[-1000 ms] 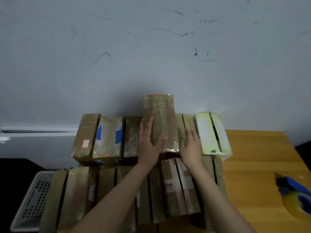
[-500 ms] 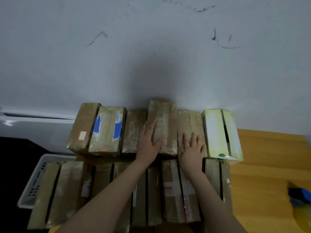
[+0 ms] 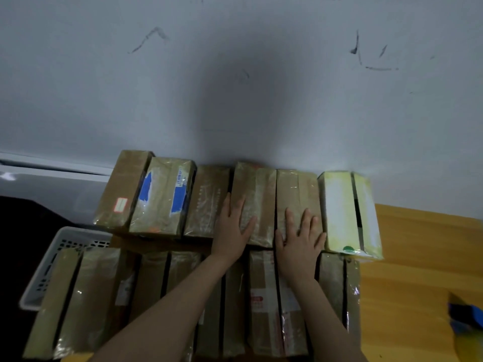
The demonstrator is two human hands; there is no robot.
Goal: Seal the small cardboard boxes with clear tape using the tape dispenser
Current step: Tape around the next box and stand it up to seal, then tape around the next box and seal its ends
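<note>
Looks like stowing, not taping: pressing flat with the left hand (image 3: 232, 231) on a taped cardboard box (image 3: 257, 202) in the back row against the wall (image 3: 235, 74), and with the right hand (image 3: 298, 241) on the neighbouring box (image 3: 298, 189); grip apart on both, fingers straight, clamped on nothing. No hold on the tape dispenser (image 3: 467, 325), lying well apart at the right edge of the worktop (image 3: 418, 244). Next, likely: lifting off, reaching right for the dispenser, picking out an unsealed box

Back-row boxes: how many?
6, left to right: red-labelled box, blue-patched box, plain brown box, fourth box under the left hand, fifth box under the right hand, yellow box; its dark slit may split two.
</note>
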